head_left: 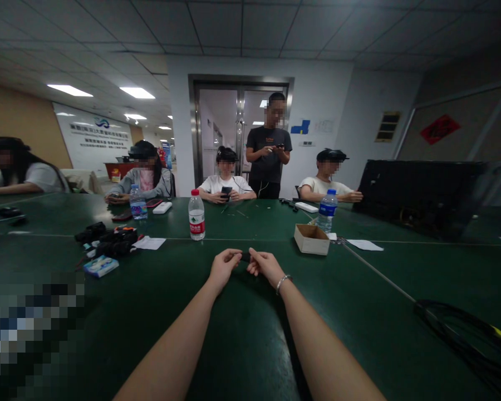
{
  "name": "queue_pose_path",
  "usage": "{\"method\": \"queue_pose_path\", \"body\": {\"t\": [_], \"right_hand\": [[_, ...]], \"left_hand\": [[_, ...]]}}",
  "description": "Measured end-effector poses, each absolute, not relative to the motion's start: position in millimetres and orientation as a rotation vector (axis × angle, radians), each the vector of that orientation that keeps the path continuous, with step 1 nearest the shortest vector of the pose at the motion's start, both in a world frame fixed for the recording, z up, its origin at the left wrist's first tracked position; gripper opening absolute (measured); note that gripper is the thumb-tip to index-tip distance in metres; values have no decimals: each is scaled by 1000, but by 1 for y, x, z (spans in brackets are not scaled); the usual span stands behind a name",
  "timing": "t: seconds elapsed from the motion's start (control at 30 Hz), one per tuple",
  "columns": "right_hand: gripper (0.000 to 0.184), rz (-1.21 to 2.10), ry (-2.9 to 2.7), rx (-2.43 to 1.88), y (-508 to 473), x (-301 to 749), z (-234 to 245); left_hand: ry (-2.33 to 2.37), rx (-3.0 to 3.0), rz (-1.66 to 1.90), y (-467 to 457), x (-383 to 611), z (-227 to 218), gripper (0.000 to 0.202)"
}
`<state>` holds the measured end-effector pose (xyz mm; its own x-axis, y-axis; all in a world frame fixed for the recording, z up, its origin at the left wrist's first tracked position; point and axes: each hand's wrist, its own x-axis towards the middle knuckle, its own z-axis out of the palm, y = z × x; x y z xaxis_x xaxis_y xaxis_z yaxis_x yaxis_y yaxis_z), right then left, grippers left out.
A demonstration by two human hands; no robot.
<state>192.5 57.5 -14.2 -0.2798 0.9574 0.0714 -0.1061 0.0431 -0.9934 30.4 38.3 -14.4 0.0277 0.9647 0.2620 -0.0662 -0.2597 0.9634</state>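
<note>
Both my arms reach forward over a dark green table. My left hand and my right hand meet at the fingertips, and both pinch a small black object between them, just above the tabletop. What the object is I cannot make out. A bracelet circles my right wrist. A water bottle with a red cap stands beyond my hands, slightly to the left.
A small open cardboard box and a blue-labelled bottle stand right of centre. Black gear and a blue-white pack lie at the left. Black cables sprawl at the right. Several people sit across the table; one stands.
</note>
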Motion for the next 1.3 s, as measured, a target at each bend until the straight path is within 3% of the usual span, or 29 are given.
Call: {"method": "queue_pose_path", "body": {"t": [0.17, 0.27, 0.43, 0.57, 0.67, 0.97, 1.3], "right_hand": [[50, 1394, -1346, -832, 56, 194, -15], [38, 1406, -1367, -870, 57, 194, -16], [39, 1419, -1369, -895, 57, 193, -14], [49, 1403, -1357, -846, 57, 193, -15], [39, 1416, -1368, -891, 60, 193, -18], [43, 1417, -1331, -876, 56, 192, -13], [34, 1434, -1347, -959, 55, 191, -10]], "left_hand": [[990, 1313, 1420, 39, 29, -15, 37], [1005, 1363, 1381, 37, 29, -13, 38], [1012, 1359, 1399, 34, 30, -10, 39], [1034, 1355, 1408, 33, 30, -9, 37], [1026, 1391, 1379, 33, 31, -9, 35], [1012, 1367, 1398, 38, 28, -15, 38], [970, 1327, 1394, 40, 29, -16, 38]]}}
